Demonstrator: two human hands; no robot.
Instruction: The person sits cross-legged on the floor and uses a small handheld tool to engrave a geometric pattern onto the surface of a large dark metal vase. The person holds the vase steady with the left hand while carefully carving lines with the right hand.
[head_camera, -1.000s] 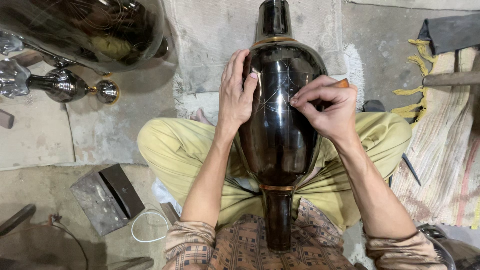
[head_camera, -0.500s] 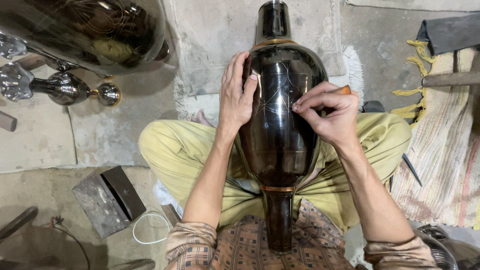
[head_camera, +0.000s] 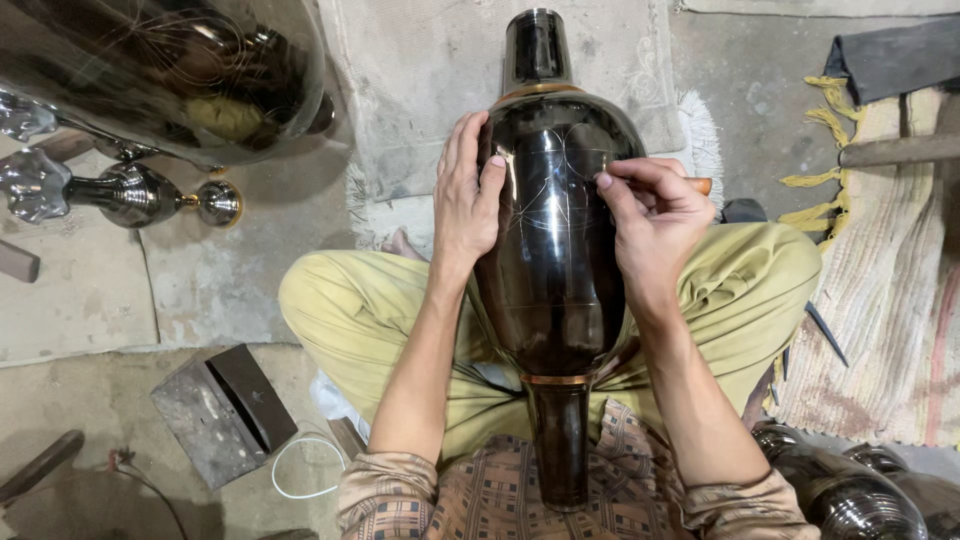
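Bare concrete floor (head_camera: 250, 280) fills the view, with a pale mat (head_camera: 420, 60) spread over it at the top, and I am looking straight down onto my crossed legs in yellow-green trousers (head_camera: 350, 310).

Far left, a silvery stand (head_camera: 120, 192) with a brass knob lies on its side. Above it a big dark shiny vessel (head_camera: 170, 70) takes up the top left corner. Lower left, a grey metal block (head_camera: 225, 410) sits on the floor with a loop of white wire (head_camera: 300, 470) just beside it.

My left hand (head_camera: 468, 195) lies flat and open against the left shoulder of the vase (head_camera: 555, 260), fingers spread upward, thumb on the glossy face.

I see the vase lying lengthwise along my lap. Its long axis runs straight away from me: the narrow foot points at my chest, the neck points toward the mat. It is dark and polished, with copper bands at both ends of the body and thin scratched lines crossing the face.

My right hand (head_camera: 655, 225) is curled tight around a tool (head_camera: 700, 185) with an orange-brown end, its fingertips pressed to the vase's right shoulder.

Right of my knee lies a striped rug (head_camera: 890, 300) with yellow fringe, and more dark round vessels (head_camera: 850, 495) sit at the bottom right corner.

I see no packages, labels or signs.
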